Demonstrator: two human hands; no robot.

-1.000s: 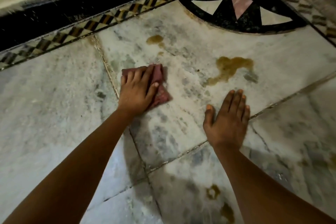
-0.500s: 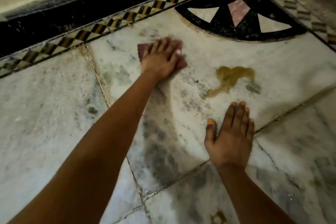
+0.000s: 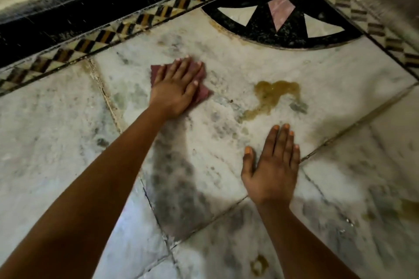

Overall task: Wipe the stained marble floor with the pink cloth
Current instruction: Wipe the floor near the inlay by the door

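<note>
My left hand (image 3: pixel 175 88) presses flat on the pink cloth (image 3: pixel 204 93), which lies on the white marble floor (image 3: pixel 226 63) near the far border. Only the cloth's corners show around my fingers. A large brown stain (image 3: pixel 272 95) spreads on the same slab, to the right of the cloth and apart from it. My right hand (image 3: pixel 272 165) rests palm down on the floor with fingers together, just below that stain, holding nothing.
A chequered inlay border (image 3: pixel 140 22) and a black band (image 3: pixel 68 18) run along the wall at the top. A black curved inlay (image 3: pixel 283 31) with white and pink triangles fills the far right corner. Smaller brown stains (image 3: pixel 258 265) lie near the bottom and at the right edge (image 3: pixel 408 208).
My left hand slid the cloth up over the small brown stain near the border, then back down and left. That small stain no longer shows. My right hand stayed put.
</note>
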